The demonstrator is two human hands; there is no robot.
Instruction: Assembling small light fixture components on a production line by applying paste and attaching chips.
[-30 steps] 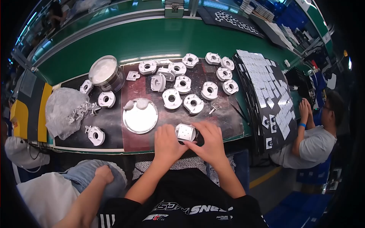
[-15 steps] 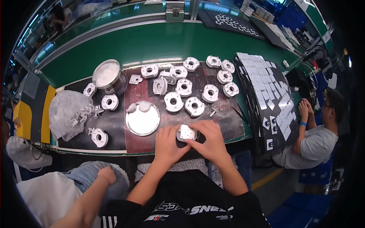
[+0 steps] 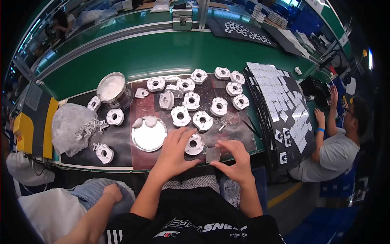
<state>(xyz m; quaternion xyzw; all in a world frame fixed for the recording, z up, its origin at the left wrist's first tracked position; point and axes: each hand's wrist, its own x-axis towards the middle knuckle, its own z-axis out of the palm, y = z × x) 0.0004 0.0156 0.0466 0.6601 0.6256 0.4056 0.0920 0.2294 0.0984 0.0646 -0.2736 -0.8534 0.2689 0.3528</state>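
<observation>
My left hand (image 3: 174, 153) is curved around a white round plastic housing (image 3: 194, 144) with a dark centre hole, fingers at its far side and thumb at its near side. My right hand (image 3: 236, 161) holds a small square grey metal plate (image 3: 212, 155) by its edges between thumb and forefinger, just right of the housing. Both parts are at the near edge of the bench. Beyond my hands several similar white housings (image 3: 180, 116) lie on the dark mat. A round white lid (image 3: 149, 139) with white lumps on it lies left of my left hand.
A tin of white paste (image 3: 115, 90) stands at the back left, near a plastic bag of small white parts (image 3: 71, 129). Stacked black boards with white plates (image 3: 280, 105) stand at the right. One person (image 3: 339, 150) works at the right; another person's forearm (image 3: 95, 207) is at left.
My hands have moved apart. The plate, earlier on the part between both hands, is now in my right hand beside the housing. The view has shifted slightly.
</observation>
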